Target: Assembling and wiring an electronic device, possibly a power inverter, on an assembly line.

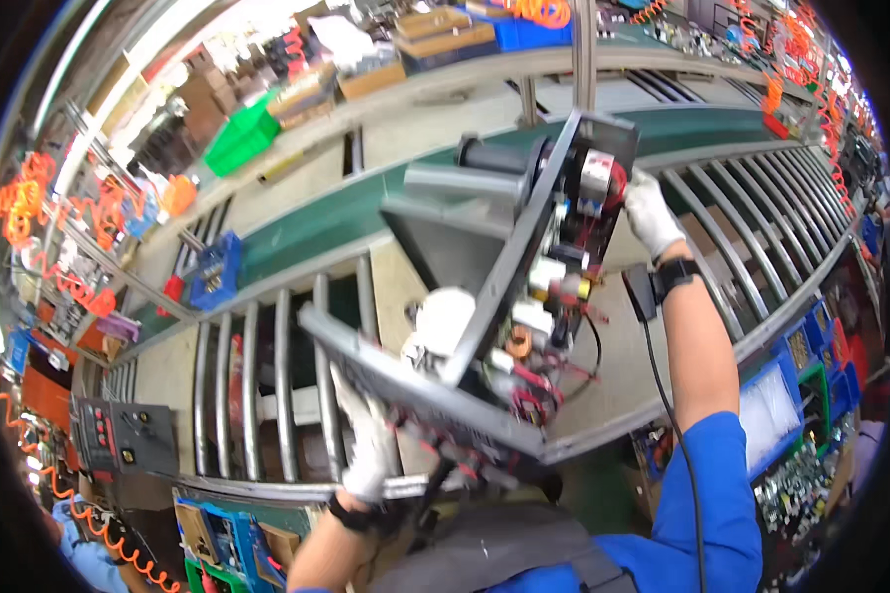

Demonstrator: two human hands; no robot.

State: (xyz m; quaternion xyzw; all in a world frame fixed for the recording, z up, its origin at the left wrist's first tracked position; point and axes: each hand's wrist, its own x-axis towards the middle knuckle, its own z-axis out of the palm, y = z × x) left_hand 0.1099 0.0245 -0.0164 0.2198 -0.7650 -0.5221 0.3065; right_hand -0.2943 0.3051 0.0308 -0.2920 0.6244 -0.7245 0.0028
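A dark grey metal machine chassis [509, 282] stands tilted in front of me on the conveyor line. Its right side is uncovered, showing circuit boards, red and black wires and a white box-shaped component [596, 176]. A rounded white part [445, 321] sits on the other side of its middle plate. My left hand [368, 445], in a white glove, grips the near front panel [415, 381] by its left edge; some fingers are hidden behind it. At the far end my right hand [651, 215], also gloved, is closed on the edge of the rear panel beside the wires.
Roller conveyor sections [282, 385] run to the left and right [752, 227]. Beyond lies a green belt [297, 232] with a blue bin [216, 270] beside it. A grey control box [126, 438] stands at left. A black cable [653, 366] hangs from my right wrist. Parts bins [811, 341] stand at right.
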